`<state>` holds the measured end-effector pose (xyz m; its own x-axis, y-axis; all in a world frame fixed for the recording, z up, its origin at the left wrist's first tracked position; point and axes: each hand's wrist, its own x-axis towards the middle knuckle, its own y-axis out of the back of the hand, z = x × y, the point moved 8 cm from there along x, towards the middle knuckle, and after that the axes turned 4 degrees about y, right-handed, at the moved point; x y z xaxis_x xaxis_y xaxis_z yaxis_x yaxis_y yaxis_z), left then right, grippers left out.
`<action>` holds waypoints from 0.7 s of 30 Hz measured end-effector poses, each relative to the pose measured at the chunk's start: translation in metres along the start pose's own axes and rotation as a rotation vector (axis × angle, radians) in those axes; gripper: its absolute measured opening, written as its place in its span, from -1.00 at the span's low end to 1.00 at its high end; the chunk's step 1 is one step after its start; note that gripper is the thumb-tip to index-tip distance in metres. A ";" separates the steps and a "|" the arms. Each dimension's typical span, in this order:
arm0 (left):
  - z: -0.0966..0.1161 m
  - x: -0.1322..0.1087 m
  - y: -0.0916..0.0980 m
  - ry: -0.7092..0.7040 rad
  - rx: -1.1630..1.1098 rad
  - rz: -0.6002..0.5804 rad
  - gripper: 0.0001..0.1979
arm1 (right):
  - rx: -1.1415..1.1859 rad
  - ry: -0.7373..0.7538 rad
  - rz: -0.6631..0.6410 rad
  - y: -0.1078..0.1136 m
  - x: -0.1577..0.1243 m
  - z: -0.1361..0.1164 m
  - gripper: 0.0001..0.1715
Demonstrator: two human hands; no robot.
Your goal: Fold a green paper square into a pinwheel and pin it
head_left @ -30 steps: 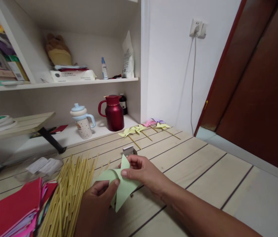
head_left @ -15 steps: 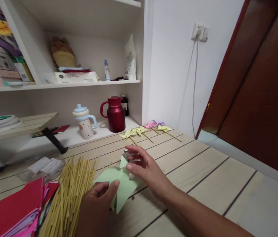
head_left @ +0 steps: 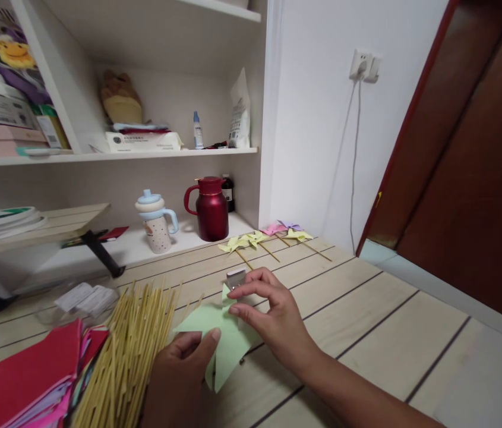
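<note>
A light green paper sheet [head_left: 228,345], cut into flaps like a pinwheel, is held just above the table. My left hand [head_left: 183,368] is closed on its left side, thumb on top. At the upper flap, my right hand [head_left: 272,315] has its thumb and index finger around the paper's pointed tip. Just behind the right fingers, a small open box [head_left: 236,276] is partly hidden. A tiny dark bead-like piece [head_left: 242,361] lies by the paper's lower right edge.
Left of my hands lie a bundle of thin yellow sticks [head_left: 130,345] and a stack of coloured paper [head_left: 28,374]. Several finished paper pinwheels [head_left: 255,239] rest at the table's back edge. A red jug [head_left: 212,217] and a handled cup [head_left: 157,229] stand behind.
My right hand's fingers have come down and closed in on the upper flap's tip. More of the small box now shows behind them. My left hand keeps its hold; the view has shifted slightly.
</note>
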<state>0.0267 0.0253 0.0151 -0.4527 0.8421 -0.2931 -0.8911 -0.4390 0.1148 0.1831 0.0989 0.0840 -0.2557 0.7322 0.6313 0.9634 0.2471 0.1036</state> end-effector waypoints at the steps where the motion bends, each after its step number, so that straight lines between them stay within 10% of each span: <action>1: 0.001 -0.001 0.000 0.000 0.003 0.004 -0.54 | 0.000 0.007 -0.001 0.000 0.000 -0.001 -0.79; 21: 0.005 -0.005 0.002 -0.004 0.011 0.042 -0.56 | -0.060 0.018 -0.030 -0.005 -0.001 -0.001 -0.76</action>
<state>0.0272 0.0221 0.0210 -0.4900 0.8240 -0.2845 -0.8715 -0.4708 0.1373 0.1785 0.0963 0.0836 -0.2840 0.7131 0.6410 0.9584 0.2302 0.1685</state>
